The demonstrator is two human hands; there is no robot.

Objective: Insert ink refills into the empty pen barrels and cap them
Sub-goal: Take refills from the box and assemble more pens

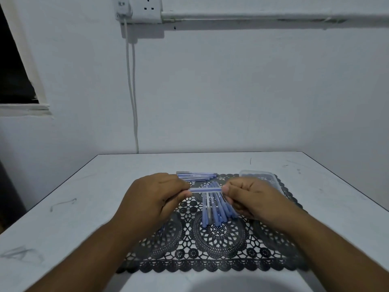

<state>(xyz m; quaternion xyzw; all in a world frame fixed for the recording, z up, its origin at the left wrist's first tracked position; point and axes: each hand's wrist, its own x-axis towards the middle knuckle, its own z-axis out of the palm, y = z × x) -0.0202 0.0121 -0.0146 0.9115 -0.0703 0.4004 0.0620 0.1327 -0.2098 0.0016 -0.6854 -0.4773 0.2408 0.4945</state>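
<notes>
Both forearms are entering from the lower corners of the frame. Your left hand is pinching one end of a clear pen barrel between thumb and curled fingers; your right hand is pinching the opposite end in the same way. You are holding the barrel level, crosswise, at centre frame, above the mat.

Item, directly beneath the barrel: a fanned heap of blue pens, lying on a black lace placemat; your right hand is overlapping its right edge.

Item, just beyond your left hand, at the mat's far edge: a small bundle of clear barrels, lying crosswise.

Item, upper right of the mat: a clear plastic container, partly hidden behind your right hand; contents cannot be told.

Item, underlying all: a white table, showing scuff marks.

Item, top of frame: a wall socket with white cables hanging down.
</notes>
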